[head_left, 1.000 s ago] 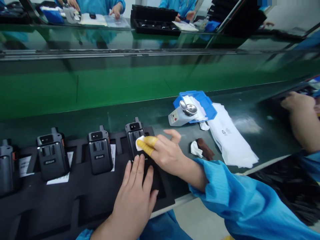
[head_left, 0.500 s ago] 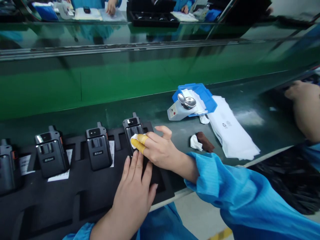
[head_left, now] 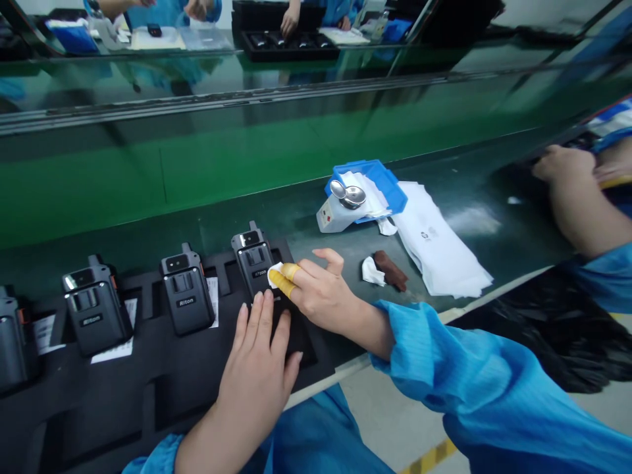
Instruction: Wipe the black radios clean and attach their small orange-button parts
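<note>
My right hand (head_left: 320, 289), with yellow finger cots on two fingers, pinches a small white wipe (head_left: 275, 274) against the right edge of a black walkie-talkie (head_left: 253, 260). My left hand (head_left: 259, 368) lies open, its fingertips at the bottom of that same walkie-talkie. The walkie-talkie rests in a black foam tray (head_left: 192, 368), its lower part partly covered by my fingers. To its left sit another walkie-talkie (head_left: 186, 289) marked "Riton", a similar one (head_left: 95, 306), and one cut off at the frame's edge (head_left: 14, 345).
Beyond my right hand stand a white pump bottle (head_left: 338, 216) and a blue bin (head_left: 390, 187) of white wipes. White sheets (head_left: 439, 243), a crumpled wipe (head_left: 372, 271) and a brown cloth (head_left: 390, 270) lie nearby. A co-worker's arm (head_left: 573, 197) reaches in at right; a black bag (head_left: 557, 336) is below.
My right hand has slid the wipe from the walkie-talkie's middle toward its right edge, uncovering the lettering. The view has shifted slightly. A co-worker's hand now reaches into the far black case.
</note>
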Tool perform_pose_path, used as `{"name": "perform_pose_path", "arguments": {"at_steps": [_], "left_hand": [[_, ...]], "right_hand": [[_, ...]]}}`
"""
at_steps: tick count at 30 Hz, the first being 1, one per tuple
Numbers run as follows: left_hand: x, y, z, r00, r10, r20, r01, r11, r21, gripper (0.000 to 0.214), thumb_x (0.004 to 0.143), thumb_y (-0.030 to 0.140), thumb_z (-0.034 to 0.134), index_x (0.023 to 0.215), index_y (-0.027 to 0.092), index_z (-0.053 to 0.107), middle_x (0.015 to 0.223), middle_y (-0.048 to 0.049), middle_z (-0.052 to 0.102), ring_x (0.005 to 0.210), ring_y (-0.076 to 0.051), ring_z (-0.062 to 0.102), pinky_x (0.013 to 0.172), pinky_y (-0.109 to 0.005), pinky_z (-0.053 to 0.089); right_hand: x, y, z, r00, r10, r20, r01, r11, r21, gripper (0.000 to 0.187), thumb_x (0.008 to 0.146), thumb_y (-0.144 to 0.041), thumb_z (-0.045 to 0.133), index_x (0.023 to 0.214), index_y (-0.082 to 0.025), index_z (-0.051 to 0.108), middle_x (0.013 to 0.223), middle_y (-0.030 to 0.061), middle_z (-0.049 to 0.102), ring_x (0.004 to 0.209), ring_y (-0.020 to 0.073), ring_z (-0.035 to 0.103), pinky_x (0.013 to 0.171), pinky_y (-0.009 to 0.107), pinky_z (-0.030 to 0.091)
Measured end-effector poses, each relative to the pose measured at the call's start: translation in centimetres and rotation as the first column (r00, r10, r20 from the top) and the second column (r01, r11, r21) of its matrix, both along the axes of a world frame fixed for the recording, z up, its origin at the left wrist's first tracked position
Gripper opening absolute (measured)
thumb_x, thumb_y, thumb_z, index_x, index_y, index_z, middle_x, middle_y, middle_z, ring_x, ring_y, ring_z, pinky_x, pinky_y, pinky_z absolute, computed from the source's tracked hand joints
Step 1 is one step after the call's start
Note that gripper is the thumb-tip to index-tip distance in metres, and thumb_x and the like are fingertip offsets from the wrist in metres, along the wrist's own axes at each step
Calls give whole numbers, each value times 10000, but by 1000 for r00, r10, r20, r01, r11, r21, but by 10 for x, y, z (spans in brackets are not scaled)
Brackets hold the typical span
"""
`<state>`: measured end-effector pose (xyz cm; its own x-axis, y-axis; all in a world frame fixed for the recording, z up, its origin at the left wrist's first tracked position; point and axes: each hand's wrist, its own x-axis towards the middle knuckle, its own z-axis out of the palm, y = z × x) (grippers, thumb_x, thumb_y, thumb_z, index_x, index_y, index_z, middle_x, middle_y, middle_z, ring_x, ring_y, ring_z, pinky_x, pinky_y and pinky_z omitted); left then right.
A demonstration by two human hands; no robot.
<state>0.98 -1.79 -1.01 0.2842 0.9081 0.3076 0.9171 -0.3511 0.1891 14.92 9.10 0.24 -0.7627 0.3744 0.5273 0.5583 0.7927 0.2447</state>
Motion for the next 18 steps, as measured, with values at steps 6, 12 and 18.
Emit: {"name": "perform_pose_path", "arguments": {"at_steps": [6,12,18], "left_hand": [[-1,0,-1,1000,-8,3,8,1000,-20,397,876,300,463,1201,90,553,1396,-243,436,1309,-351,396,1036,-535,359],[-2,0,0,1000,-24,8,24,998,-53,413,878,307,478,1226,93,531,1414,-248,409,1327,-358,365,1034,-552,358],[-3,-1,3,999,-24,43,29,994,-101,428,850,299,549,1225,94,528,1408,-249,416,1335,-359,346,1048,-561,350]], "right_hand": [[11,-1,6,993,-121,14,122,992,-42,281,833,-72,456,663,-196,643,730,-13,587,734,123,452,928,391,158],[60,61,34,809,-564,-163,568,823,-30,270,799,-109,399,723,-175,649,834,48,563,793,177,457,839,439,201],[72,86,37,769,-633,-89,591,757,-280,247,779,-163,406,657,-171,621,830,69,546,791,206,452,795,472,234]]}}
